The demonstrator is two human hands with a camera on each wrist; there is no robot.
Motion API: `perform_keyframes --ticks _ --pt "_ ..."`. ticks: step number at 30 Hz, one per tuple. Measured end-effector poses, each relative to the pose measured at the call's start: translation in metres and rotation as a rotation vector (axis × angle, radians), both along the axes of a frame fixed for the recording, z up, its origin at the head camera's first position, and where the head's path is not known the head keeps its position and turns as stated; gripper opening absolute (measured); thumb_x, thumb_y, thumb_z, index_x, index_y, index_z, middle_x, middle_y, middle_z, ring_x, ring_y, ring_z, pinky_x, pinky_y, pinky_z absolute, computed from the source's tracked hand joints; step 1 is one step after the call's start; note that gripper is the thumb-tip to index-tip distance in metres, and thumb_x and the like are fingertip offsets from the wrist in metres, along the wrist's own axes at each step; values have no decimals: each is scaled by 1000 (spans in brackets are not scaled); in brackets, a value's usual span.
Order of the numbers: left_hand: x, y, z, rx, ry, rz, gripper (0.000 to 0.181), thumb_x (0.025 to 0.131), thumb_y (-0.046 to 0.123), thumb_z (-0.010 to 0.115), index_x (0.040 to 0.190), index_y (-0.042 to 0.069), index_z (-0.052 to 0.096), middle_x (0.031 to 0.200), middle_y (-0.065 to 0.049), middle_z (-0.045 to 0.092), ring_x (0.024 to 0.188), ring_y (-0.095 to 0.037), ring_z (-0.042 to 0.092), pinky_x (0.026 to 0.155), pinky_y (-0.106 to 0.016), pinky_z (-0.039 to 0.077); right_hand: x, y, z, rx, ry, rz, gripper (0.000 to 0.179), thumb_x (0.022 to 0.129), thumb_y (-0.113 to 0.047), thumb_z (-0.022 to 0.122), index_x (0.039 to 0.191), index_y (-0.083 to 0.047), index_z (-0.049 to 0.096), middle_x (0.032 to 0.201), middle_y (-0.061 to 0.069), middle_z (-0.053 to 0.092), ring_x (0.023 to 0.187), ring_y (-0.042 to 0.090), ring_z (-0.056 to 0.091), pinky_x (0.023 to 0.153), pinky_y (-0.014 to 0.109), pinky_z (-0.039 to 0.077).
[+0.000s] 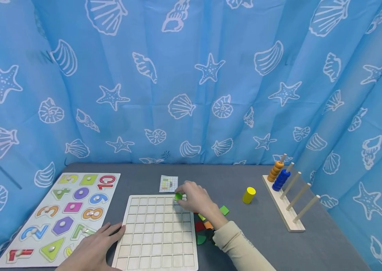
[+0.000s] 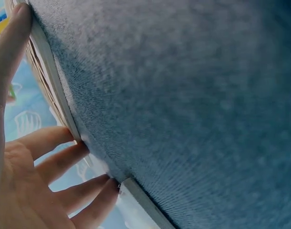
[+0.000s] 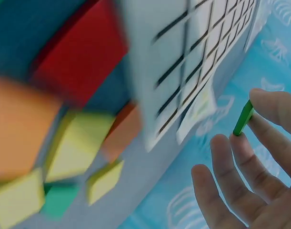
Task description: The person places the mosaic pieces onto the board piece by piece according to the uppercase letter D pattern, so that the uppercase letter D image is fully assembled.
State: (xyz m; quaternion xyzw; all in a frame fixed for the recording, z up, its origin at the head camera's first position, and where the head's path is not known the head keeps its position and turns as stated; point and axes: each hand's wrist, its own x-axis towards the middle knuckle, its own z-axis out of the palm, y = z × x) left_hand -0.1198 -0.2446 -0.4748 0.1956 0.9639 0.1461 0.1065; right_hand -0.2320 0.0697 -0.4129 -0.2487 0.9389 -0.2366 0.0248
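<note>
My right hand (image 1: 195, 197) pinches a small green square tile (image 1: 178, 196) between thumb and fingers, over the far right corner of a pale wooden grid board (image 1: 158, 230). In the right wrist view the green tile (image 3: 244, 118) shows edge-on at the fingertips. My left hand (image 1: 100, 244) touches the board's left edge, its fingers fairly straight. The left wrist view shows the thumb and fingers of the left hand (image 2: 40, 167) along the board's side (image 2: 55, 81). The board's cells hold no tiles.
Loose coloured tiles (image 1: 224, 210) lie right of the board, partly under my right wrist. A small pattern card (image 1: 168, 184) lies behind it. At left is a number-and-shape puzzle (image 1: 85, 203). To the right stand a yellow cylinder (image 1: 249, 195) and a peg rack (image 1: 283, 205) with orange and blue beads.
</note>
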Motion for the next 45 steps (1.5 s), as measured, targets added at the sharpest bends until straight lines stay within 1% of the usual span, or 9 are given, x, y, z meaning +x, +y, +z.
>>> perform_keyframes --ticks 5,11,15,21,24,28,35,42,45 --pt "-3 3 3 15 -40 15 120 60 79 81 148 3 52 149 -22 54 135 -60 46 87 -72 51 0 -28 0 19 5 48 25 91 -14 75 115 -11 79 108 6 72 98 22 71 64 30 53" --pt "-5 2 4 11 -73 21 117 61 75 84 149 3 52 149 -22 56 134 -63 45 88 -72 50 3 -60 -9 51 14 97 25 90 -15 76 115 -13 79 107 3 72 97 14 68 66 25 52" --pt "-6 1 3 13 -81 23 117 61 74 84 149 4 52 149 -21 57 134 -64 45 88 -72 50 6 -78 -14 73 18 114 26 89 -15 77 115 -14 79 107 1 73 94 12 67 68 21 51" --pt "-7 1 4 -3 -103 41 119 60 76 84 149 4 52 150 -20 56 134 -64 45 92 -74 48 4 -98 -18 106 40 115 26 87 -17 81 112 -16 80 111 1 74 95 12 67 68 22 52" --pt "-8 1 4 -3 -123 53 119 60 76 84 149 4 52 151 -20 55 134 -64 44 93 -74 47 3 -105 -21 131 31 113 25 86 -19 83 110 -18 80 116 -1 74 101 13 68 68 23 52" --pt "-8 3 3 -5 -124 48 118 61 76 84 148 4 52 151 -20 55 134 -65 44 94 -74 47 4 -109 -25 141 5 107 24 85 -19 85 108 -18 80 117 -1 75 105 16 70 67 25 53" --pt "-7 2 3 -5 -82 33 116 61 73 85 148 4 53 150 -21 55 132 -65 46 91 -73 49 4 -112 -26 135 10 93 26 83 -18 86 108 -18 80 117 -2 76 105 17 70 68 26 54" --pt "-6 4 4 1 -93 40 117 60 74 85 147 3 53 151 -21 55 133 -66 45 92 -74 48 6 -115 -30 152 44 70 27 81 -22 87 108 -20 80 116 -2 76 99 16 72 64 24 53" --pt "-5 4 4 -3 -81 35 117 60 74 86 147 3 54 150 -21 55 132 -66 45 89 -74 49 7 -115 -30 154 51 66 28 81 -23 87 108 -20 80 116 -2 76 96 15 72 62 22 52"
